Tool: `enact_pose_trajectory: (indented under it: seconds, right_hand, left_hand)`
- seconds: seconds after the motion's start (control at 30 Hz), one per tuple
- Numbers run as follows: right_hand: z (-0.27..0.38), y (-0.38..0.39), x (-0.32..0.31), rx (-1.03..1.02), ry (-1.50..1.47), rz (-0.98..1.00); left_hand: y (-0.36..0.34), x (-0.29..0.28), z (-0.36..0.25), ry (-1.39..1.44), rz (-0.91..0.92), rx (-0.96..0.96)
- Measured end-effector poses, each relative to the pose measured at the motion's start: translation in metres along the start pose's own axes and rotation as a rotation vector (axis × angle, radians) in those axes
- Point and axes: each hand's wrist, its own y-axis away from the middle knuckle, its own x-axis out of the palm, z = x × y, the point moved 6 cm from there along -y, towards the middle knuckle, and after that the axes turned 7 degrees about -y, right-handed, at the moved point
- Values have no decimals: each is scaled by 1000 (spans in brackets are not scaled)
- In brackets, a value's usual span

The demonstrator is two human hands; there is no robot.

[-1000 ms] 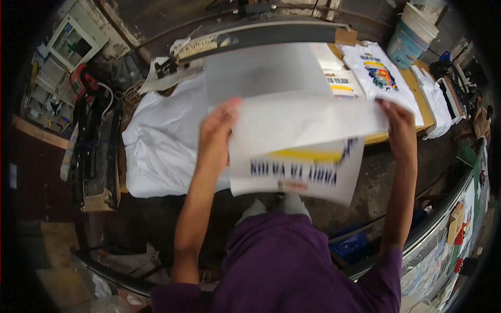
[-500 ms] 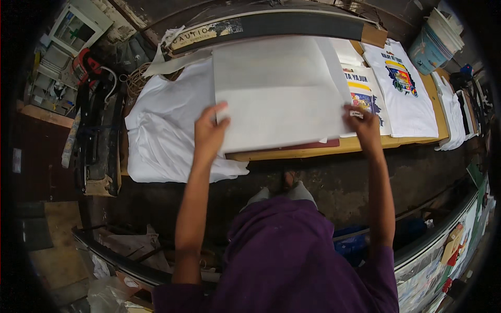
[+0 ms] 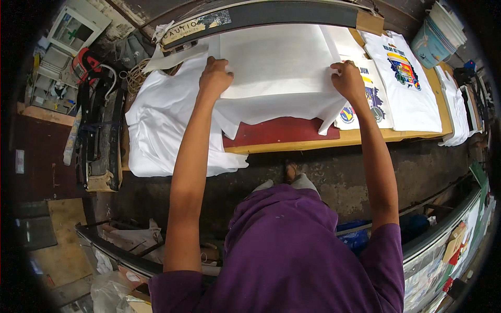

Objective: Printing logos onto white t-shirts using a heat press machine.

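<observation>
Left hand (image 3: pixel 215 79) and right hand (image 3: pixel 347 81), in the head view, are pinching opposite side edges of a broad white rectangular paper sheet (image 3: pixel 276 62) at upper centre. It is spanning wider left to right between them, neither hand being nearer, and overlying limp white material (image 3: pixel 271 108) above a flat dark-red board (image 3: pixel 282 131).
</observation>
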Motion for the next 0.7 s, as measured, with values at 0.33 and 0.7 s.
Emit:
enact_pose_trajectory:
  seconds: [0.33, 0.7]
  right_hand:
    - [78, 94, 12, -417, 144, -130]
    - [63, 97, 33, -338, 316, -48]
  left_hand:
    - [118, -5, -101, -146, -190, 319]
    - [111, 16, -81, -235, -55, 306]
